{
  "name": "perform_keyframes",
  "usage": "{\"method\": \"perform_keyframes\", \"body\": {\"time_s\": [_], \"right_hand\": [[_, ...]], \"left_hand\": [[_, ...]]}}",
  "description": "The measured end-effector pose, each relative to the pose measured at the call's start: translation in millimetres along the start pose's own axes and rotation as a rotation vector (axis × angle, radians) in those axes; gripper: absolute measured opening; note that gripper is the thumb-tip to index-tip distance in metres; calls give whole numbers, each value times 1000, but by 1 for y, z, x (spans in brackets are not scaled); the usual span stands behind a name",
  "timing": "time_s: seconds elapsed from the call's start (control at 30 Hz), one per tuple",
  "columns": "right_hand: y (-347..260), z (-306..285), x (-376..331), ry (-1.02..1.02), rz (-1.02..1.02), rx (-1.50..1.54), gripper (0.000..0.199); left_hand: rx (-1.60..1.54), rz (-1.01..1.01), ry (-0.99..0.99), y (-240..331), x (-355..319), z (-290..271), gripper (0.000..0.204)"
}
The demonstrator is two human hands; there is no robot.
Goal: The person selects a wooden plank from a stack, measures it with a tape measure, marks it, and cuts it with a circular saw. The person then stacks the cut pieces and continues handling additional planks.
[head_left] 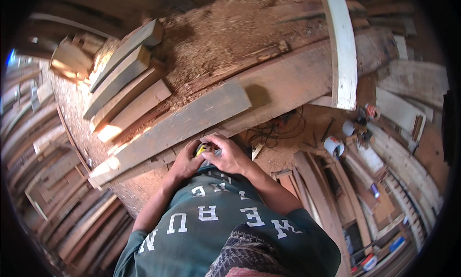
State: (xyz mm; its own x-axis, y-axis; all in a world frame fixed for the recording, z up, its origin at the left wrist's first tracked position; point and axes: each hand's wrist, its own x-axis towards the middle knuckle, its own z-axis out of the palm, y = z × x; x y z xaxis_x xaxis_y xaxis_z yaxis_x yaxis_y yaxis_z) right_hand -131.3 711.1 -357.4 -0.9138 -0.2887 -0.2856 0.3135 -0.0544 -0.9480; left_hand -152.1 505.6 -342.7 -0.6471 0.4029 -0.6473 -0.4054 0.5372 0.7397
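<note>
Close in front of my body, both hands meet around a small yellow and dark tape measure (200,150), mostly covered by the fingers. My left hand (187,161) curls around its left side. Fingers bent and thumb across it, my right hand (226,154) grips the other side. Just beyond the hands lies a long grey-brown board (192,114), resting on a wider, longer plank (293,80).
Several thick wood pieces (127,85) lie side by side at the far left. Sawdust (216,32) covers the area beyond the plank. A white beam (342,51) juts in at the upper right. Tangled cable (283,128) and a white cup-shaped container (333,146) sit right. Stacked lumber (81,224) fills the left.
</note>
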Motion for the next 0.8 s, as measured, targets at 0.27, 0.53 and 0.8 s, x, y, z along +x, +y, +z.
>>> {"method": "perform_keyframes", "body": {"time_s": [0.27,0.53,0.8], "right_hand": [[37,55,12,-218,343,195,32],[5,-98,57,294,75,169,32],[-8,83,85,-244,280,-254,51]], "left_hand": [[380,-112,129,-29,-47,-20,59],[420,-232,529,-135,-113,-87,58],[473,-177,384,-139,-116,-116,53]]}}
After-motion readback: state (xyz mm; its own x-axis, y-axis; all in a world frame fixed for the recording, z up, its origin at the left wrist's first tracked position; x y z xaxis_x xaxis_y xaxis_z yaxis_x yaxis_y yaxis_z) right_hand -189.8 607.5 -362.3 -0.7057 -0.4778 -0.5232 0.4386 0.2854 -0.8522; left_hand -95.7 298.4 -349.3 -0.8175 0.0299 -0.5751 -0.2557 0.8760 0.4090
